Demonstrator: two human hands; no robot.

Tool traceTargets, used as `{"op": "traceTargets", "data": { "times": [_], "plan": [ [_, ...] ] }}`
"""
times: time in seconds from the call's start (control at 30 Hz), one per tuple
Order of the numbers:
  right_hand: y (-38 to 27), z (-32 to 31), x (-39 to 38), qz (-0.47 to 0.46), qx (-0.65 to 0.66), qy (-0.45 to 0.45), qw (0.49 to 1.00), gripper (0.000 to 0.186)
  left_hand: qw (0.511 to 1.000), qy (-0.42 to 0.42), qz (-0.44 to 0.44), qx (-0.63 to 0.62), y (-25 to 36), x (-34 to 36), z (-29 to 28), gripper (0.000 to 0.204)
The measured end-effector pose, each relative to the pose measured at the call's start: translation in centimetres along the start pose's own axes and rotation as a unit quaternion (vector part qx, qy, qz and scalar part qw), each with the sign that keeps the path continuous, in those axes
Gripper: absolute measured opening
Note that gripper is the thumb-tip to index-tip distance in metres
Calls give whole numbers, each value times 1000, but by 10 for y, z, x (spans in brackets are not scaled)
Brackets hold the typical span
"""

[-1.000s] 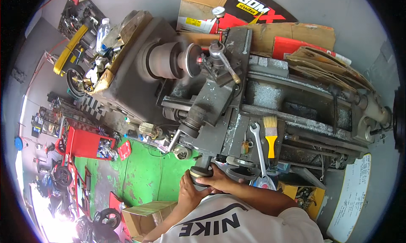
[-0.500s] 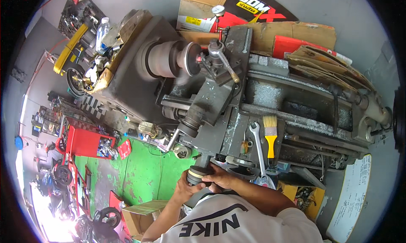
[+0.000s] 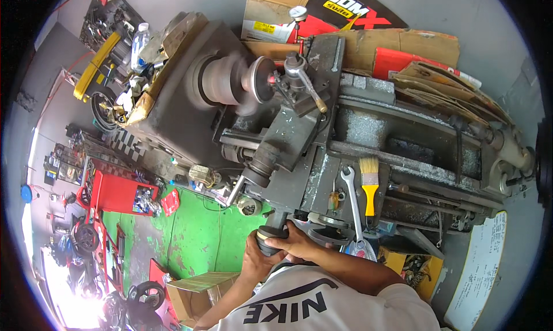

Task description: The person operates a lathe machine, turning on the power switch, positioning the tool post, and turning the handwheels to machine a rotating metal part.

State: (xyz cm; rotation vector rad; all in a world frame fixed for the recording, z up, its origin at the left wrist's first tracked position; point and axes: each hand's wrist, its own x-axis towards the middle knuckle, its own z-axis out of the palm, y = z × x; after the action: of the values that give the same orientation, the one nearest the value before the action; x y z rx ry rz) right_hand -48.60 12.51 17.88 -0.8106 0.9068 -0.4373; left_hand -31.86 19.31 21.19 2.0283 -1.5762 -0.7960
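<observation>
Both my hands are on the round handwheel (image 3: pixel 272 233) at the front of the lathe carriage: my left hand (image 3: pixel 257 257) curls round its left and lower side, my right hand (image 3: pixel 294 243) grips its right side, thumb across the rim. Above them the blurred chuck (image 3: pixel 222 79) holds a round metal workpiece (image 3: pixel 258 79) with a flanged end. A cutting tool in the tool post (image 3: pixel 296 69) reaches its face, though whether it touches is unclear. A screwdriver (image 3: pixel 334 198), an open-ended wrench (image 3: pixel 352 204) and a yellow-handled brush (image 3: pixel 370 190) lie on the carriage right of the wheel.
A dial gauge (image 3: pixel 298 14) stands behind the tool post. Cardboard sheets (image 3: pixel 432 92) lean behind the chip-covered bed (image 3: pixel 363 129). A cluttered box (image 3: pixel 150 86) with a bottle tops the headstock. Red tool cart (image 3: pixel 118 190), open carton (image 3: pixel 190 299), parked motorcycles (image 3: pixel 121 305) are left; a yellow bin (image 3: pixel 415 265) is right.
My hands have shifted slightly on the handwheel, the left one changing its finger position round the rim. The chuck is blurred in all three frames; the carriage looks nearly unchanged.
</observation>
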Motion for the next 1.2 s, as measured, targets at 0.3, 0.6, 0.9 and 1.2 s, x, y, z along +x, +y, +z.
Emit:
{"op": "traceTargets", "data": {
  "times": [0.3,0.6,0.9,1.2],
  "plan": [
    [35,-20,31,-53,133,-148,979,76,973,-109,-50,-199,-33,13,-8,96],
    [16,-5,16,-90,73,-67,991,75,995,-43,34,-89,3,5,-12,92],
    [-3,-11,3,17,-43,-46,998,75,999,-27,7,31,9,7,-11,92],
    [15,-17,15,-63,118,-146,980,76,973,-126,-39,-188,-27,19,-18,93]
  ]
}}
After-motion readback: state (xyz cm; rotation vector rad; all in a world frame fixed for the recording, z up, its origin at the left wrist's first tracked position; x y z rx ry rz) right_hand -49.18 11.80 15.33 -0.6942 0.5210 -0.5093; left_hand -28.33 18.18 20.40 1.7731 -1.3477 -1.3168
